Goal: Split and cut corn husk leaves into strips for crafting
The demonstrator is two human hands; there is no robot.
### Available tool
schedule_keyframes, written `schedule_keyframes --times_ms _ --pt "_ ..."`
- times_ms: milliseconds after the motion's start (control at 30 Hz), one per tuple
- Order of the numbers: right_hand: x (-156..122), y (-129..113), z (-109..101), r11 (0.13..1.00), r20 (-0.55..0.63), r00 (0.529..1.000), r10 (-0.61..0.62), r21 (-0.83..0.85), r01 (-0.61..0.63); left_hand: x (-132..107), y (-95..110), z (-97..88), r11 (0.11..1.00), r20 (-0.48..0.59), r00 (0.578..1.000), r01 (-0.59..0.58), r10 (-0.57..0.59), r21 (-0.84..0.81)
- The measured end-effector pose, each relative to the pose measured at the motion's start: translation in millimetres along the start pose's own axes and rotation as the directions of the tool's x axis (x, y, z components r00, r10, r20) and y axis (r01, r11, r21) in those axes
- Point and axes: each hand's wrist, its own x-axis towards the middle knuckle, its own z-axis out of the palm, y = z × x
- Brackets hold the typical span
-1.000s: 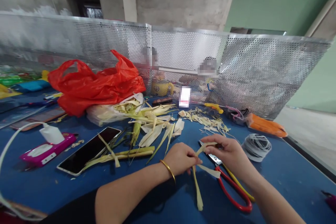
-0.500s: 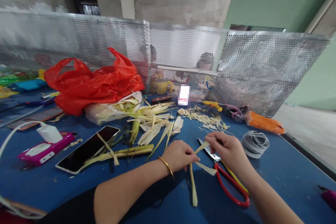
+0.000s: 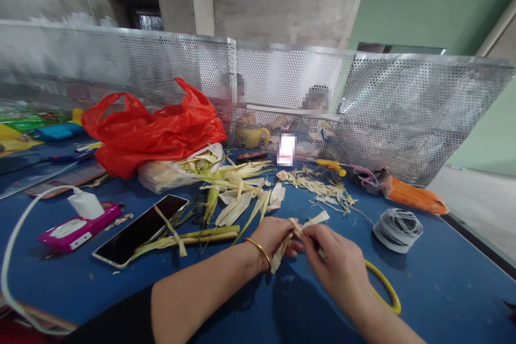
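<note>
Above the blue table, my left hand (image 3: 276, 236), with a gold bangle at the wrist, is closed on pale corn husk strips (image 3: 279, 260). Part of the husk hangs below its fingers and one end sticks out to the upper right. My right hand (image 3: 338, 258) is beside it on the right, thumb and fingers pinching the same husk at the crossing point. Beyond my right wrist shows the yellow handle (image 3: 390, 286) of the scissors; the blades and red handle are hidden by my hand and arm.
Loose corn husks (image 3: 237, 193) and a phone (image 3: 141, 231) lie left of my hands, near a purple power strip (image 3: 80, 228). Husk scraps (image 3: 322, 185), a wire coil (image 3: 398, 230) and an orange packet (image 3: 415, 194) are right. Behind stand a red bag (image 3: 157, 131) and perforated screen (image 3: 282, 72).
My right hand has moved left and closer to my left hand. The husk strips, earlier crossed and hanging down, are now gathered and folded between the fingers. The scissors have become mostly hidden.
</note>
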Motion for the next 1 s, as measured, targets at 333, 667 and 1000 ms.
schedule_keyframes --times_ms 333,667,1000 --pt "-2 5 5 0.925 -0.104 0.989 -0.105 -0.375 0.058 -7 7 -1.6 0.958 0.216 0.976 0.045 0.019 -0.284" --pt "-3 7 10 0.931 0.073 0.991 -0.11 -0.342 0.128 -3 -4 1.8 0.959 0.1 0.993 -0.039 0.069 -0.279" --pt "1 -4 13 0.834 0.309 0.869 -0.386 -0.287 0.472 -2 -1 0.7 0.935 0.037 0.996 -0.067 0.085 -0.35"
